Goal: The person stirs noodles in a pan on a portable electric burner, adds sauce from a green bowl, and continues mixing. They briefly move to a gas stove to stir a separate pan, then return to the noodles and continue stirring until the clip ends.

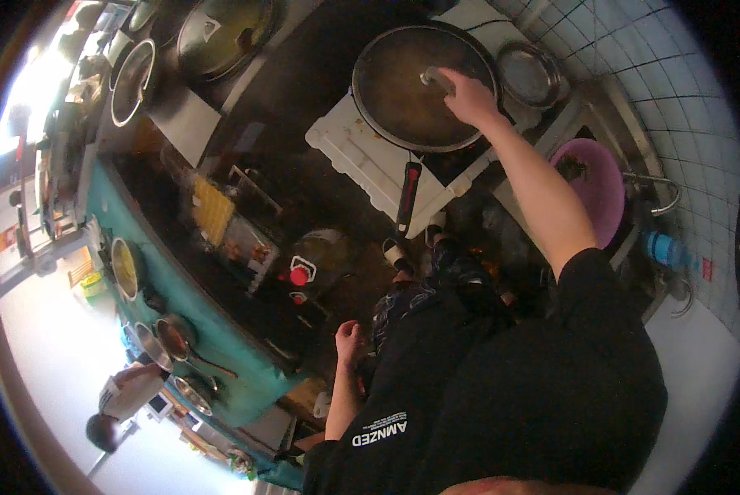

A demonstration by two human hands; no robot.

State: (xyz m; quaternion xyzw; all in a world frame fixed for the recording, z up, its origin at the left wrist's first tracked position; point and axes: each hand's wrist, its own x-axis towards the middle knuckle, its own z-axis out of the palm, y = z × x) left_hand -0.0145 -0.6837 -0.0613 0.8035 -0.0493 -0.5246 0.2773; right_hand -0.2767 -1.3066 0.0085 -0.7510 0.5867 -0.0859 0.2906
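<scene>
My right hand (472,99) grips the knob (432,75) of a large round lid, its arm stretched forward. The lid (401,93) lies over a wide pan, and the pan's contents are hidden or blurred. A black pan handle with a red inlay (410,195) points back towards me. Under the pan is a whitish stand with notched edges (357,158). My left hand (349,339) hangs low by my side with its fingers curled; nothing is seen in it, but its palm is hidden.
A metal bowl (531,74) sits right of the pan. A purple basin (602,210) with dark greens is by the sink tap (664,185). A blue bottle (667,247) stands behind it. At left, a teal table (246,387) carries several pans and bowls; a person (131,396) is beyond.
</scene>
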